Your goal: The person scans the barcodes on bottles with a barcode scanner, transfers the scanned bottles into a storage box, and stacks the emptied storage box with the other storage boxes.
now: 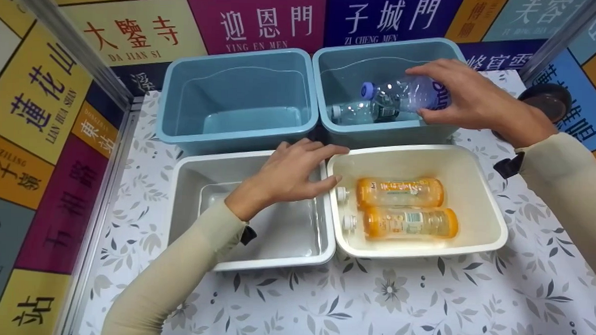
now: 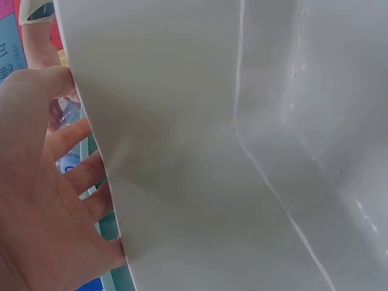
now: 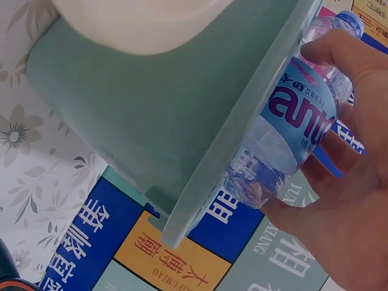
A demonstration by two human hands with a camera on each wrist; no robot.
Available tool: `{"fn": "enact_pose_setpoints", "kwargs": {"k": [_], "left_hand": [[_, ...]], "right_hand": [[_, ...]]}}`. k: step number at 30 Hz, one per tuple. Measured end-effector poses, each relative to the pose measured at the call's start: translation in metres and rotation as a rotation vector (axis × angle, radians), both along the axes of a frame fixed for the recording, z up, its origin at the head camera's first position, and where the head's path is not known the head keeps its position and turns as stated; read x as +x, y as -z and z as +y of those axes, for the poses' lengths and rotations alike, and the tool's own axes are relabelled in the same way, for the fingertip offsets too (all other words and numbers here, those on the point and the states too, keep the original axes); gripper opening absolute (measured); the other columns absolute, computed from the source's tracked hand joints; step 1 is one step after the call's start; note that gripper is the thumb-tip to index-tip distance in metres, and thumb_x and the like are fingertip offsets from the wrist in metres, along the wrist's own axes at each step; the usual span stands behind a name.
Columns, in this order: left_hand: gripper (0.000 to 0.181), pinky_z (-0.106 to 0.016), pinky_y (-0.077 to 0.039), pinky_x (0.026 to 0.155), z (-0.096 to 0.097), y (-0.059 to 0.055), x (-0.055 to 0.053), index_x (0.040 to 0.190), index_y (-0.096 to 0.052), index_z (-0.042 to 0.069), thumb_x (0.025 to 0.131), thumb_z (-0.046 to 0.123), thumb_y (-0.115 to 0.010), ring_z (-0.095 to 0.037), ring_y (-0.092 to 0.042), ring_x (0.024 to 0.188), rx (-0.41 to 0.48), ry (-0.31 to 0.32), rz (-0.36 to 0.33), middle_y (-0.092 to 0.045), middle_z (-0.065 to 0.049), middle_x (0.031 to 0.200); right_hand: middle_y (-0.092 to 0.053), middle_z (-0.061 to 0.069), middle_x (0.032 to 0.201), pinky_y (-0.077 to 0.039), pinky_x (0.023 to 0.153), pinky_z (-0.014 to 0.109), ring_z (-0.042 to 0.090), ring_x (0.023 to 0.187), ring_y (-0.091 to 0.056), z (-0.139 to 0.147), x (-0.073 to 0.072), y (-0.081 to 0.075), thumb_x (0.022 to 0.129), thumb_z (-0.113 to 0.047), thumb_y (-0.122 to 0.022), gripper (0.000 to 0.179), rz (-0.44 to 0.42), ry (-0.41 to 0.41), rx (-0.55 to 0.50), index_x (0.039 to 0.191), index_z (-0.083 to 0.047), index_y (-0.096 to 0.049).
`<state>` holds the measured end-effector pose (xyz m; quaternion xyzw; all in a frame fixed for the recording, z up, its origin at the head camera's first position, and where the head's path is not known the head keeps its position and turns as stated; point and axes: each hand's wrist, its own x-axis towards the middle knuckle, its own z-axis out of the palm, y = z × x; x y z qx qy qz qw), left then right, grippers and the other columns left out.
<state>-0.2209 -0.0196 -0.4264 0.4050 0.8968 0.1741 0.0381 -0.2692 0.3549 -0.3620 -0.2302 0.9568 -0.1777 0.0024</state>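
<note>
- Nearest, along the bottom of the frame, a white tablecloth (image 1: 352,303) shows grey leaves and flowers.
- At centre left, a grey-white bin (image 1: 270,238) stands with its right rim beside a cream bin (image 1: 402,163) at centre right.
- In the cream bin, 2 bottles with orange labels, 1 upper (image 1: 401,192) and 1 lower (image 1: 410,223), lie side by side, white caps toward the left of the frame.
- Near the middle of the frame, the left hand (image 1: 290,174) hangs over the adjoining rims of these 2 bins, fingers loosely spread, holding nothing; whether it touches a rim I cannot tell.
- At upper right, well apart from the left hand, the right hand (image 1: 471,99) grips a clear bottle with a purple cap (image 1: 414,94), thumb and fingers curled round its labelled body.
- That bottle is tipped sideways over the right blue bin (image 1: 388,136), cap toward the left; another clear bottle (image 1: 352,114) lies below it.
- At upper left of centre stands the left blue bin (image 1: 256,96).
- Farthest, across the top, are coloured wall panels (image 1: 270,25).
</note>
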Motion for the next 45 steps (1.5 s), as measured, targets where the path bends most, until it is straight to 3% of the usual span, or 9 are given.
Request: {"fn": "enact_pose_setpoints", "kwargs": {"k": [16, 27, 37, 45], "left_hand": [[0.055, -0.042, -0.041, 0.084, 0.0, 0.0, 0.0, 0.147, -0.042, 0.048, 0.094, 0.064, -0.048, -0.012, -0.052, 0.116, -0.004, -0.009, -0.013, -0.062, 0.011, 0.132], [0.055, -0.04, -0.04, 0.081, 0.0, 0.001, 0.0, 0.147, -0.042, 0.048, 0.094, 0.064, -0.047, -0.012, -0.052, 0.115, 0.004, -0.008, -0.017, -0.062, 0.011, 0.132], [0.056, -0.039, -0.039, 0.08, 0.0, 0.003, 0.001, 0.147, -0.042, 0.047, 0.094, 0.065, -0.047, -0.012, -0.053, 0.115, 0.003, -0.006, -0.016, -0.062, 0.011, 0.133], [0.056, -0.039, -0.04, 0.077, -0.002, 0.002, 0.0, 0.147, -0.043, 0.046, 0.095, 0.064, -0.047, -0.012, -0.053, 0.113, 0.008, -0.002, 0.01, -0.063, 0.01, 0.131]], "right_hand": [[-0.036, 0.011, 0.16, -0.042, 0.101, 0.067, 0.041, 0.137, -0.037, -0.004, -0.006, 0.003, 0.088, -0.037, -0.075, 0.078, -0.05, 0.028, 0.034, 0.155, -0.038, -0.034], [-0.036, 0.011, 0.16, -0.043, 0.101, 0.067, 0.04, 0.135, -0.038, -0.001, -0.013, 0.008, 0.089, -0.037, -0.073, 0.077, -0.063, 0.026, 0.022, 0.156, -0.038, -0.034], [-0.038, 0.013, 0.158, -0.038, 0.105, 0.068, 0.041, 0.139, -0.035, -0.003, -0.02, 0.012, 0.09, -0.033, -0.073, 0.077, -0.073, -0.009, 0.025, 0.156, -0.035, -0.034], [-0.031, 0.01, 0.164, -0.025, 0.113, 0.07, 0.039, 0.151, -0.024, -0.002, -0.019, 0.012, 0.091, -0.032, -0.073, 0.077, -0.088, -0.011, -0.007, 0.156, -0.033, -0.033]]}}
